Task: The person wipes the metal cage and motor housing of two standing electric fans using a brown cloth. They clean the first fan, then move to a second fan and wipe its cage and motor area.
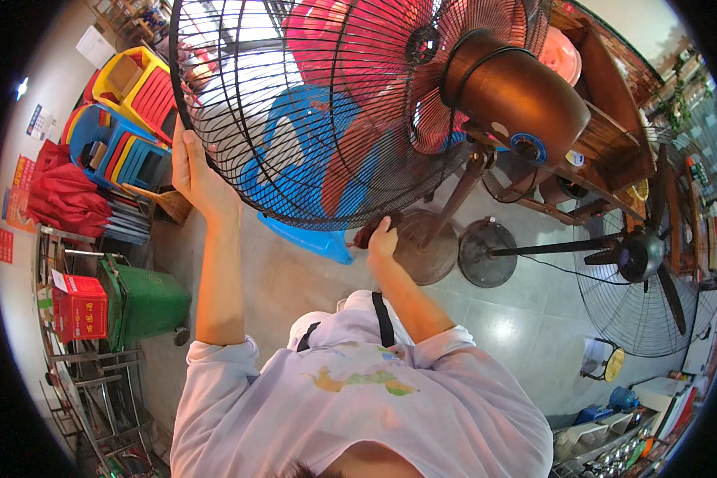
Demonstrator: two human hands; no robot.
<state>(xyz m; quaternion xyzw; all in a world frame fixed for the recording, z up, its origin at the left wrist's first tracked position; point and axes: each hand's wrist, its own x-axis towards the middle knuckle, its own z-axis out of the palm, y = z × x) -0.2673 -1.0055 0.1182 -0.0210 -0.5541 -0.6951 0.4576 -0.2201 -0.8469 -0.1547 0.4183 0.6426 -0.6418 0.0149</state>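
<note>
A large pedestal fan fills the upper view, with a black wire grille point(177, 77) and a bronze-coloured motor housing point(517, 98). Its pole runs down to a round brown base point(424, 257) on the floor. At the grille's left rim, my left hand point(200, 176) holds on, some fingers hidden behind the wires. My right hand point(383, 242) grips a dark red cloth point(367, 234) just under the grille's lower edge; whether the cloth touches the wires I cannot tell. Through the grille show the fan's blades and blue and pink plastic things behind it.
Right of this fan stands another fan point(639, 257) with bare dark blades, on a black round base point(481, 260). A wooden shelf point(624, 128) is behind. To the left are stacked chairs point(134, 89), red umbrellas point(66, 185), a green wheeled bin point(149, 305) and a red box point(83, 308).
</note>
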